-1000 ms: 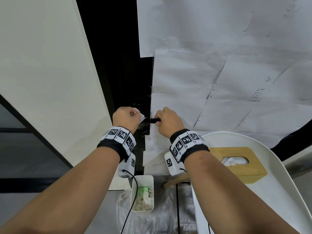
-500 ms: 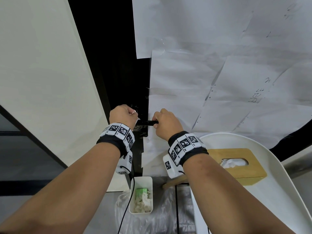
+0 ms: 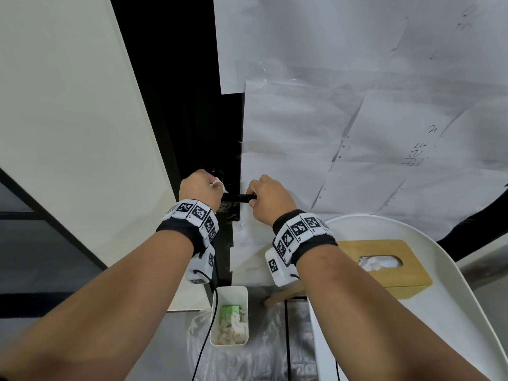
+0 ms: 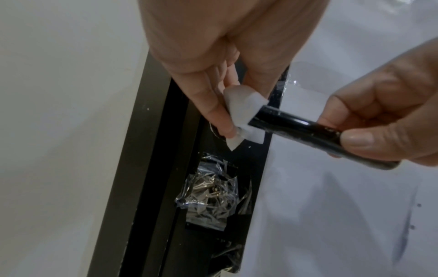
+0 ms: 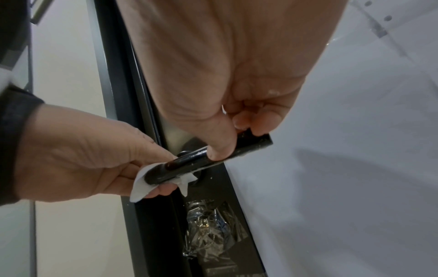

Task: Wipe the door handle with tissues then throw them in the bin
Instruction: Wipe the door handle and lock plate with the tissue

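Observation:
A black lever door handle (image 3: 237, 198) (image 4: 308, 131) (image 5: 187, 165) sticks out of the dark door edge. My left hand (image 3: 200, 188) (image 4: 227, 105) (image 5: 90, 161) pinches a folded white tissue (image 4: 244, 110) (image 5: 142, 185) (image 3: 217, 184) wrapped round the handle's pivot end. My right hand (image 3: 268, 198) (image 5: 237, 135) (image 4: 369, 127) grips the handle's free end, thumb under it. A small white bin (image 3: 230, 292) with crumpled tissues and something green in it stands on the floor below.
A wooden tissue box (image 3: 384, 264) sits on a white round table (image 3: 453, 312) at the right. White paper sheets (image 3: 357, 119) cover the door. Crumpled clear tape (image 4: 211, 191) is stuck to the door edge under the handle. A clear plastic bag (image 3: 264, 350) lies under the bin.
My left hand with the tissue has stayed at the handle's pivot end, shifting slightly along it. The right hand keeps its hold on the free end.

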Available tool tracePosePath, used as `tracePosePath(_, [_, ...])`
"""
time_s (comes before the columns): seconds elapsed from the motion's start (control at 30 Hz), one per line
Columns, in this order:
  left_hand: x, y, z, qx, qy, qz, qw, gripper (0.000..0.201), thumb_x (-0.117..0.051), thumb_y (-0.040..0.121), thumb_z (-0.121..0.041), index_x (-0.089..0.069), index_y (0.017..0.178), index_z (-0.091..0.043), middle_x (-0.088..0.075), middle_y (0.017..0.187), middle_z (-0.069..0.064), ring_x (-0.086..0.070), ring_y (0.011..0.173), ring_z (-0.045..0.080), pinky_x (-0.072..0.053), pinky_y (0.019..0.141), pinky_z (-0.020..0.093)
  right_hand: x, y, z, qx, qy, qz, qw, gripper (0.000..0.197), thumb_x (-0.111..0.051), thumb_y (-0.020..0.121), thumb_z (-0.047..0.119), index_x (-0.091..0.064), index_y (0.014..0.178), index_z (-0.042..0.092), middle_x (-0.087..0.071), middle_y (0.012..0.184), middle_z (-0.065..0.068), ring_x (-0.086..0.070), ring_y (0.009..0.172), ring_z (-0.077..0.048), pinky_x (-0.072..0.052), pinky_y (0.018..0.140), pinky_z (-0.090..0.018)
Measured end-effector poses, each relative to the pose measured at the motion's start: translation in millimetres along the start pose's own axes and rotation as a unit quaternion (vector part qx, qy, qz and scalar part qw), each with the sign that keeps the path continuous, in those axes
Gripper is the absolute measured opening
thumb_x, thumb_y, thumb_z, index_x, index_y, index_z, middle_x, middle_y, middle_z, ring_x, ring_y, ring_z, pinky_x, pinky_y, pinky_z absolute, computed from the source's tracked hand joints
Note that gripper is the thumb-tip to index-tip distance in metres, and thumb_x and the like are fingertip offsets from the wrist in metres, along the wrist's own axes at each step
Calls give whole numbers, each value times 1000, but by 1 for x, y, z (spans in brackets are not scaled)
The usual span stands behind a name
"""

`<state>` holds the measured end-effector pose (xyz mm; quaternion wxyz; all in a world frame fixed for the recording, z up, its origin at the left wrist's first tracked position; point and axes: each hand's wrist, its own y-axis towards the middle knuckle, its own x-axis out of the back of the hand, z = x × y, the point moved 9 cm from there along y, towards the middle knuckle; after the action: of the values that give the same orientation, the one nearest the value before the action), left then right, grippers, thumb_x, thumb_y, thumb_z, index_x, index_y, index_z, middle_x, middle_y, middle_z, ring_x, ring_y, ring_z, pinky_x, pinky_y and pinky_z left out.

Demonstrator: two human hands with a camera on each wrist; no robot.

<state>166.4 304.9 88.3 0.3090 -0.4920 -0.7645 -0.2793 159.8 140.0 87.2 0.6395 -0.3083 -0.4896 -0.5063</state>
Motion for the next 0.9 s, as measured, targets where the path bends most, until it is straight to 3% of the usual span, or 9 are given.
tracePosePath(0.17, [1, 2, 0, -3, 14, 8, 1000, 16, -57, 89, -24, -69, 86, -13, -70, 82, 7, -65, 81, 25, -43, 62, 27, 0, 1, 0, 0, 0, -4, 1000, 13, -57, 89, 14, -60, 102, 14, -51, 103, -7, -51, 95, -25, -43, 72, -32])
tracePosePath(0.47, [-2, 12, -1, 3, -10, -14, 1000, 18, -57, 91, -22, -65, 90, -6, -61, 77, 5, -54, 68, 19, -38, 57, 26, 1, 1, 0, 3, -4, -8, 1000, 13, -57, 88, 13, -60, 101, 14, -51, 101, -6, -52, 93, -25, -43, 70, -32])
tracePosePath(0.6, [-3, 10, 9, 34, -14, -26, 999, 27, -50, 95, -22, -61, 99, 2, -57, 75, 8, -49, 59, 16, -32, 48, 23, 0, 1, 0, 4, -1, -4, 1000, 15, -57, 88, 13, -60, 102, 13, -52, 103, -7, -52, 94, -25, -44, 72, -32])
tracePosePath(0.67, [-5, 8, 12, 44, -21, -22, 999, 28, -47, 96, -20, -62, 102, 4, -61, 78, 13, -53, 64, 21, -35, 54, 25, 0, 1, 0, 5, -1, -4, 1000, 15, -57, 88, 14, -60, 103, 13, -52, 103, -7, -52, 95, -26, -43, 72, -32])
tracePosePath(0.77, [-8, 3, 13, 43, -28, -1, 999, 28, -43, 95, -14, -65, 99, 4, -67, 92, 20, -62, 86, 35, -38, 64, 31, -1, 1, -1, 1, 4, -3, 1000, 14, -57, 88, 14, -60, 102, 12, -51, 103, -7, -52, 96, -26, -42, 71, -32])
tracePosePath(0.9, [-12, -5, 15, 37, -55, 25, 997, 29, -43, 96, -16, -66, 109, -2, -67, 102, 18, -61, 97, 35, -42, 74, 32, -1, -1, -1, -2, 7, -8, 1000, 15, -56, 89, 14, -60, 103, 13, -51, 102, -7, -51, 96, -25, -40, 71, -31])
